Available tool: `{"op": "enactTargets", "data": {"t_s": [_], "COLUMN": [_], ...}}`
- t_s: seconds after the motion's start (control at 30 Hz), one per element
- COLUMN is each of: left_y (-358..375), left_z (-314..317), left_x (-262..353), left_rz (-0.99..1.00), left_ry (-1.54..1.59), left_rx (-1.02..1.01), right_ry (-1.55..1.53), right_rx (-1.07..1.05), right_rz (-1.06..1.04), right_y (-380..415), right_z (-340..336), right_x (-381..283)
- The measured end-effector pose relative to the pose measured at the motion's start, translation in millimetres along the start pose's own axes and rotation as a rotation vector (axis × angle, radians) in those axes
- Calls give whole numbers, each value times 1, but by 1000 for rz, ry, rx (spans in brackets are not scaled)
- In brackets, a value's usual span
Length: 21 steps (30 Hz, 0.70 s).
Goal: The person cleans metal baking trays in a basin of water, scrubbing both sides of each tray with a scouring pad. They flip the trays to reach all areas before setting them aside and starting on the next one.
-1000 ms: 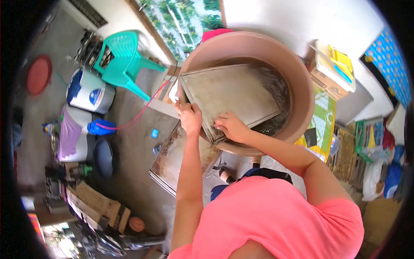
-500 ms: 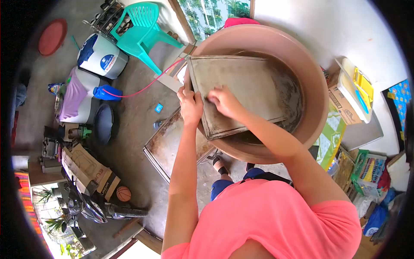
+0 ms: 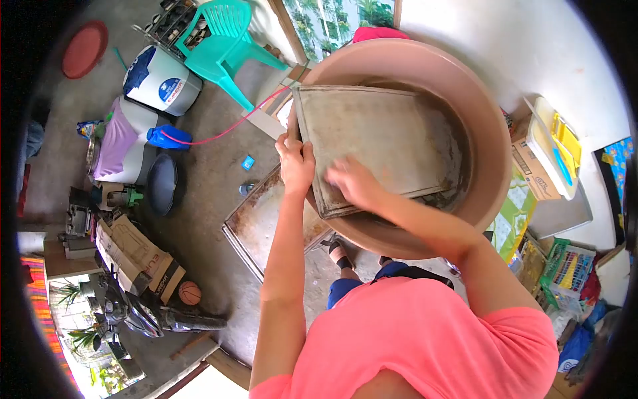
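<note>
A large brown tub [image 3: 488, 133] holds murky water. A rectangular metal tray [image 3: 372, 126] with a raised rim leans in it, its far right end in the water and its left edge on the tub's rim. My left hand [image 3: 296, 163] is closed around the tray's left edge. Over the tray's lower left part is my right hand [image 3: 351, 181], blurred, its fingers bent toward the surface; whether it holds anything is hidden by the blur. A second, rust-stained tray [image 3: 266, 206] lies on the floor below my left hand.
A green chair [image 3: 222, 50], a white washing machine [image 3: 163, 83], a blue container [image 3: 167, 137] with a pink hose and a dark basin [image 3: 161, 185] stand at the left. A cardboard box [image 3: 531, 159] and a green basket [image 3: 566, 272] are at the right.
My right hand has moved down and slightly right over the tray. My left hand keeps its hold on the tray's edge. The whole view has shifted a little.
</note>
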<state>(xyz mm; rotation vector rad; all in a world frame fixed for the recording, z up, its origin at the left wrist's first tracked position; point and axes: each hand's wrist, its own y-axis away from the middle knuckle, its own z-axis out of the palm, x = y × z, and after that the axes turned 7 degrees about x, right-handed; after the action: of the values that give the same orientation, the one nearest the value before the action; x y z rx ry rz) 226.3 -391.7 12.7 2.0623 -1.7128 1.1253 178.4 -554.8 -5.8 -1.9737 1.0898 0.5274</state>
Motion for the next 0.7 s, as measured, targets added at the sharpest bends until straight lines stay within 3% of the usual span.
{"op": "enactTargets", "data": {"t_s": [0.13,0.23,0.33,0.43,0.5,0.6,0.67,0.7], "left_y": [3,0,2,0,4,3,1,1], "left_z": [-1,-2,-2,0,-5,-5,-3,-2], "left_x": [0,2,2,-3,5,5,2,0], "left_rz": [13,0,-35,-12,-30,-21,0,10], "left_ry": [13,-7,14,6,-4,27,29,29], "left_rx": [-2,-16,-21,-8,-25,-7,-4,-3], "right_ry": [-66,0,50,-70,-118,-73,-171,-124], "right_rx": [-85,91,100,-41,-132,19,175,230], "right_rz": [-113,14,-20,-147,-89,-71,132,112], "right_y": [24,-51,-65,12,25,-29,-87,-89], "right_z": [-10,5,7,-16,-19,-3,27,27], "right_x": [-8,26,33,-8,-15,3,53,50]}}
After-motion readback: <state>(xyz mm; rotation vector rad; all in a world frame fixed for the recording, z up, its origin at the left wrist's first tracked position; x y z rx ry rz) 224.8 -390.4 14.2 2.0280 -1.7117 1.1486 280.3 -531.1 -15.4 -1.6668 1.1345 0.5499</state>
